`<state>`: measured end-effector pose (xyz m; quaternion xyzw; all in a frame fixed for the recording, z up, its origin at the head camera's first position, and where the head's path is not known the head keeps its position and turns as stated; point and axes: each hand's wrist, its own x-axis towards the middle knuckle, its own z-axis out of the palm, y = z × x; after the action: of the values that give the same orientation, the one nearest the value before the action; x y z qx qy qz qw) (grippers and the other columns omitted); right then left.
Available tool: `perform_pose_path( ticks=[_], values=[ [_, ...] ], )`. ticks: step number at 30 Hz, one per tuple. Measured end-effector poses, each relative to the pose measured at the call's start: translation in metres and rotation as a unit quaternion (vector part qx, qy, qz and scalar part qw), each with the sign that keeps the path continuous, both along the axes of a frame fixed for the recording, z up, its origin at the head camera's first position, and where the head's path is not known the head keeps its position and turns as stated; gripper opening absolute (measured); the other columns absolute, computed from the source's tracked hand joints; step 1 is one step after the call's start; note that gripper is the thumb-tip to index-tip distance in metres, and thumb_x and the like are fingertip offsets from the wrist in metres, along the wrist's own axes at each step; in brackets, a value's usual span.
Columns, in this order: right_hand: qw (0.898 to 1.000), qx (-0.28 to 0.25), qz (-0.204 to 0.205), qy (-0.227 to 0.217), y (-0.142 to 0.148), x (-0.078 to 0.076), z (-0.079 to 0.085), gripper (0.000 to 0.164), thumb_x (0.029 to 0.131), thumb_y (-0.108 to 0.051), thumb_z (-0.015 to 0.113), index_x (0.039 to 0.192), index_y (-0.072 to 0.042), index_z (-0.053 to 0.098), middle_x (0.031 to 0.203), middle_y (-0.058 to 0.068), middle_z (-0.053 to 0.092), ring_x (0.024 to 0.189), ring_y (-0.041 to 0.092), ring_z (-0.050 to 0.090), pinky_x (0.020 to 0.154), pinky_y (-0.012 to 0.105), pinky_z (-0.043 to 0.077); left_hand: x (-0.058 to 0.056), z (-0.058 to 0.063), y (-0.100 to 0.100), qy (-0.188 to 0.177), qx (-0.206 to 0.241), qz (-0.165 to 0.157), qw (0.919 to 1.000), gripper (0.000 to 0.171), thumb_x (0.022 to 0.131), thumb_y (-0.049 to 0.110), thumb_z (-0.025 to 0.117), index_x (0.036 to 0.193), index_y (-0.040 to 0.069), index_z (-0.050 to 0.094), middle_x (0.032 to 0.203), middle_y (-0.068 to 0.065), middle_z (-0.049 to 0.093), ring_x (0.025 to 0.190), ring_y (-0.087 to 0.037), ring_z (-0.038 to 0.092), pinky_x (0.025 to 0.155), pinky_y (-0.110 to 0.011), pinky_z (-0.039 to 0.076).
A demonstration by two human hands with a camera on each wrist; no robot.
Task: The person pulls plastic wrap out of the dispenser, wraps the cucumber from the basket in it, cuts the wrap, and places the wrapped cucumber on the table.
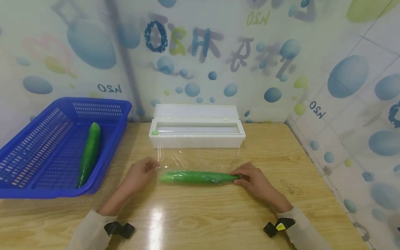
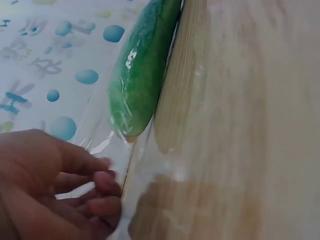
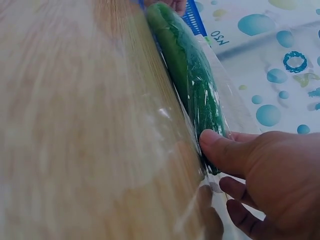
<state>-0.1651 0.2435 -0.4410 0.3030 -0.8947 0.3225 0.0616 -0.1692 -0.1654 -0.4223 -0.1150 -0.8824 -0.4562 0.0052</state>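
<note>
A green cucumber [image 1: 197, 177] lies crosswise on the wooden table, covered with clear, shiny cling film [image 1: 176, 159]. The film runs back from it to a white dispenser box [image 1: 197, 141] with its lid raised. My right hand [image 1: 254, 182] pinches the cucumber's right end through the film, thumb in front and fingers behind; the right wrist view shows the thumb on the wrapped cucumber [image 3: 192, 75]. Off the cucumber's pale left end, my left hand [image 1: 140, 175] has its fingers curled at the film's left edge, pinching it. In the left wrist view those fingertips are just below the cucumber's tip [image 2: 132, 125].
To the left stands a blue plastic basket [image 1: 123, 130] with slotted sides, holding another cucumber [image 1: 89, 154]. Behind the table and along its right side rise walls [image 1: 200, 76] patterned with blue bubbles. The dispenser box sits near the back edge.
</note>
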Motion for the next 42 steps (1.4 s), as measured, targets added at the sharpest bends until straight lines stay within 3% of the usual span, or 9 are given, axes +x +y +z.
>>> perform_pose_path(
  ticks=[3, 6, 8, 13, 24, 30, 39, 42],
  values=[
    [1.000, 0.001, 0.006, 0.023, 0.001, 0.000, -0.002, 0.027, 0.081, -0.014, 0.076, 0.107, -0.017, 0.072, 0.105, -0.004, 0.062, 0.097, 0.014, 0.054, 0.079, 0.036, 0.048, 0.000, 0.000, 0.001, 0.028, 0.017, 0.007, 0.9994, 0.013, 0.085, -0.001, 0.068, 0.097, 0.003, 0.064, 0.089, -0.009, 0.063, 0.073, -0.020, 0.057, 0.057, -0.028, 0.047],
    [0.999, 0.006, 0.011, 0.037, 0.001, -0.001, -0.004, 0.026, 0.082, -0.014, 0.075, 0.107, -0.015, 0.072, 0.108, -0.001, 0.059, 0.100, 0.017, 0.053, 0.081, 0.038, 0.047, -0.001, -0.003, 0.003, 0.013, 0.038, -0.035, 0.9986, 0.023, 0.079, 0.007, 0.077, 0.098, 0.008, 0.064, 0.096, -0.006, 0.064, 0.078, -0.020, 0.056, 0.063, -0.030, 0.048],
    [0.999, 0.006, 0.012, 0.038, 0.002, -0.002, -0.005, 0.025, 0.083, -0.014, 0.074, 0.108, -0.015, 0.072, 0.108, -0.001, 0.059, 0.101, 0.017, 0.052, 0.081, 0.039, 0.047, -0.001, -0.005, 0.005, -0.003, 0.035, -0.056, 0.9978, 0.029, 0.075, 0.010, 0.081, 0.099, 0.011, 0.065, 0.102, -0.002, 0.064, 0.086, -0.021, 0.057, 0.074, -0.034, 0.049],
    [0.999, 0.003, 0.011, 0.033, 0.001, -0.003, -0.005, 0.025, 0.084, -0.013, 0.073, 0.109, -0.014, 0.072, 0.108, -0.001, 0.060, 0.100, 0.016, 0.052, 0.081, 0.038, 0.047, -0.001, -0.007, 0.009, -0.020, 0.009, -0.058, 0.9981, 0.036, 0.069, 0.007, 0.083, 0.101, 0.013, 0.067, 0.105, 0.000, 0.066, 0.103, -0.025, 0.059, 0.094, -0.048, 0.043],
    [1.000, 0.007, -0.009, 0.025, 0.001, -0.004, -0.006, 0.036, 0.086, -0.009, 0.071, 0.121, -0.009, 0.066, 0.111, 0.001, 0.064, 0.102, 0.018, 0.055, 0.083, 0.041, 0.047, -0.001, -0.008, 0.008, -0.022, -0.015, -0.028, 0.9992, 0.032, 0.077, 0.012, 0.079, 0.107, 0.007, 0.069, 0.102, -0.008, 0.070, 0.096, -0.026, 0.064, 0.084, -0.044, 0.050],
    [0.999, -0.014, -0.045, -0.012, -0.001, -0.003, -0.006, 0.037, 0.081, -0.013, 0.077, 0.116, -0.013, 0.064, 0.105, -0.004, 0.063, 0.089, 0.012, 0.053, 0.075, 0.031, 0.046, -0.002, -0.010, 0.007, -0.006, -0.022, -0.022, 0.9995, 0.028, 0.082, 0.016, 0.075, 0.108, 0.006, 0.071, 0.098, -0.005, 0.070, 0.089, -0.021, 0.061, 0.079, -0.039, 0.049],
    [0.993, -0.054, -0.079, -0.064, -0.001, -0.003, -0.006, 0.025, 0.084, -0.017, 0.075, 0.107, -0.020, 0.068, 0.086, -0.008, 0.059, 0.074, 0.010, 0.055, 0.064, 0.027, 0.047, -0.003, -0.010, 0.007, -0.018, -0.013, -0.035, 0.9991, 0.031, 0.091, 0.019, 0.066, 0.115, -0.001, 0.066, 0.113, -0.017, 0.066, 0.109, -0.035, 0.058, 0.092, -0.050, 0.045],
    [0.991, -0.063, -0.091, -0.080, 0.000, -0.003, -0.006, 0.023, 0.085, -0.020, 0.074, 0.107, -0.022, 0.068, 0.084, -0.008, 0.059, 0.072, 0.012, 0.053, 0.062, 0.027, 0.046, -0.003, -0.009, 0.007, -0.031, -0.015, -0.032, 0.9989, 0.036, 0.091, 0.022, 0.067, 0.118, -0.001, 0.065, 0.113, -0.016, 0.066, 0.106, -0.033, 0.059, 0.089, -0.047, 0.047]
  ],
)
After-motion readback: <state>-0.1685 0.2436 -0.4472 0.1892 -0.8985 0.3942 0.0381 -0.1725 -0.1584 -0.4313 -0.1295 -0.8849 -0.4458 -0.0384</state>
